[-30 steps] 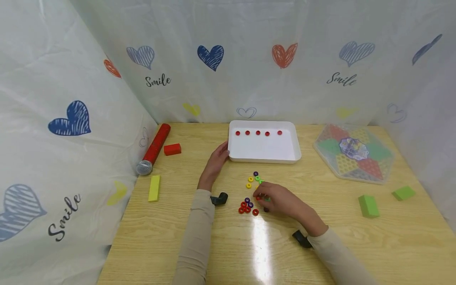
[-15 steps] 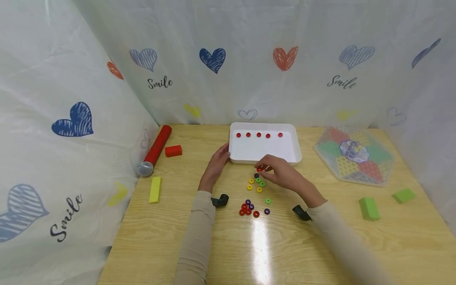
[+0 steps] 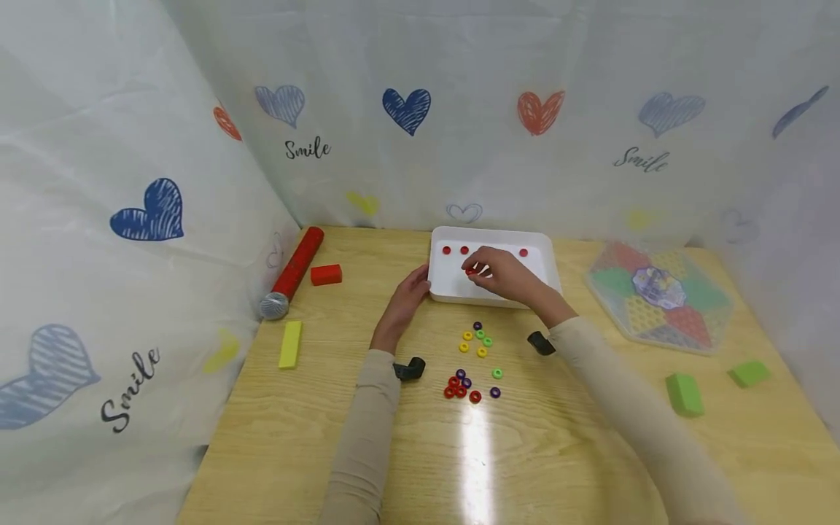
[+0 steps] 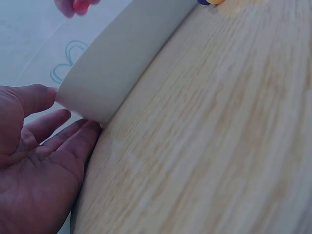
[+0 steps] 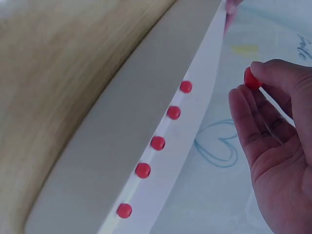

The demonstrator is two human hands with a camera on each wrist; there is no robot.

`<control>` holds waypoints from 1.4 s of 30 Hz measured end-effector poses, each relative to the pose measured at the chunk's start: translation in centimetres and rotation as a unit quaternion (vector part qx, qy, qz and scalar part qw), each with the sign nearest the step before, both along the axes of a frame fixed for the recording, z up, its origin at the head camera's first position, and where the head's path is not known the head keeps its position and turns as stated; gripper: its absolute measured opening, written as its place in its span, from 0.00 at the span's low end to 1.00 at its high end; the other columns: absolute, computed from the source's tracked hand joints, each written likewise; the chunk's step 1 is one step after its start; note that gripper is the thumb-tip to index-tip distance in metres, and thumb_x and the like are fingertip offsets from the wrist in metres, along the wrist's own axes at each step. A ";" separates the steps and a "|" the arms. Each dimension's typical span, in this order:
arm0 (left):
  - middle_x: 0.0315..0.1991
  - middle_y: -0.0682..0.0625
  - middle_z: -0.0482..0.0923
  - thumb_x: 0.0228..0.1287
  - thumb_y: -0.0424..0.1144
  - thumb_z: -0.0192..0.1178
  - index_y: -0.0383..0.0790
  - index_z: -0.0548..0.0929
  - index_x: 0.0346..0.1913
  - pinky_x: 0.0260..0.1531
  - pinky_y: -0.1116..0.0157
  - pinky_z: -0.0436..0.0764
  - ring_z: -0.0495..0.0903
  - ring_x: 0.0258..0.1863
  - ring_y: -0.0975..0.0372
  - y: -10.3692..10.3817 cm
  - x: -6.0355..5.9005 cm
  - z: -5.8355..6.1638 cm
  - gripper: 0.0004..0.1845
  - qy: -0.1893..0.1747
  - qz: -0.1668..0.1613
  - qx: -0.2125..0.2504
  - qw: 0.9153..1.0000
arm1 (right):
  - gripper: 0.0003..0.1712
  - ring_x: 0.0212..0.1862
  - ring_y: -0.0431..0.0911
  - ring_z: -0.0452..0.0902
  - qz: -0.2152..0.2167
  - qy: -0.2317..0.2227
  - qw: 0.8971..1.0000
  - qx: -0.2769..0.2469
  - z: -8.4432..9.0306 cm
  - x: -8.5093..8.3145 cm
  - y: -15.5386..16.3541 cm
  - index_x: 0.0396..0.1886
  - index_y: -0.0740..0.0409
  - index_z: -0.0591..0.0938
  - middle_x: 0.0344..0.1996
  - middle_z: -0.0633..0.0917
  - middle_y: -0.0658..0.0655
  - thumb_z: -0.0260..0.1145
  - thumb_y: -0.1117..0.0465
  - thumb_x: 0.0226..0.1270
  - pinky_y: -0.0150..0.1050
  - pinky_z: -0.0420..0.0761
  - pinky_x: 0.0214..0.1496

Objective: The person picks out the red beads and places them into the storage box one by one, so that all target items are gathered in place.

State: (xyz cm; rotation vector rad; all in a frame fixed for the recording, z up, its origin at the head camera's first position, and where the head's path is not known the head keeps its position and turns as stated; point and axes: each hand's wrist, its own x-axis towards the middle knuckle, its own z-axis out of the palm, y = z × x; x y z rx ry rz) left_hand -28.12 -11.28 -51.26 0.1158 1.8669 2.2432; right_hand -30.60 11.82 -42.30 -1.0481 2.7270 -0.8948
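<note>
My right hand (image 3: 502,273) pinches a small red ring (image 5: 252,78) between thumb and fingertips, held above the white tray (image 3: 453,292). In the right wrist view, several red rings (image 5: 157,143) lie in a row inside the tray; in the head view this hand partly covers that row. My left hand (image 3: 402,306) is at the tray's front left corner. Its thumb and fingertips touch the outer wall there, the fingers loosely extended in the left wrist view. On the table before the tray lie loose rings: yellow (image 3: 482,352), green (image 3: 497,373), purple (image 3: 495,392) and red (image 3: 475,397).
At the left are a red microphone (image 3: 295,270), a red block (image 3: 326,275) and a yellow block (image 3: 290,345). A clear hexagonal case (image 3: 656,299) with coloured sections lies at the right, near two green blocks (image 3: 685,394). A patterned curtain stands behind the table.
My right hand has picked up a red ring from the loose rings and carried it forward and up over the tray. My left hand has stayed at the tray's corner.
</note>
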 end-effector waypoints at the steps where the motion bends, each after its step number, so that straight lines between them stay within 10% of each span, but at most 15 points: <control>1: 0.73 0.44 0.58 0.76 0.32 0.45 0.37 0.59 0.74 0.70 0.59 0.64 0.59 0.72 0.57 0.1 0.0 0.0 0.26 -0.001 0.000 0.003 1.000 | 0.13 0.44 0.48 0.80 0.003 -0.002 1.000 0.004 -0.1 -0.5 0.0 0.48 0.65 0.82 0.41 0.82 0.56 0.65 0.66 0.65 0.44 0.84 0.47; 17: 0.72 0.46 0.60 0.76 0.34 0.45 0.40 0.60 0.74 0.69 0.59 0.64 0.62 0.70 0.58 -0.1 0.1 0.1 0.26 -0.014 0.002 -0.022 1.000 | 0.13 0.46 0.49 0.78 0.061 -0.025 0.996 0.067 -0.4 -6.9 -2.6 0.48 0.62 0.83 0.45 0.83 0.58 0.64 0.70 0.64 0.46 0.81 0.52; 42: 0.72 0.43 0.60 0.75 0.33 0.46 0.37 0.60 0.74 0.70 0.57 0.64 0.61 0.71 0.55 -0.3 0.6 -0.4 0.26 -0.001 -0.002 -0.017 1.000 | 0.12 0.45 0.48 0.78 0.094 -0.081 0.984 0.128 -2.4 -9.4 -3.4 0.48 0.62 0.82 0.42 0.83 0.57 0.66 0.68 0.64 0.44 0.81 0.52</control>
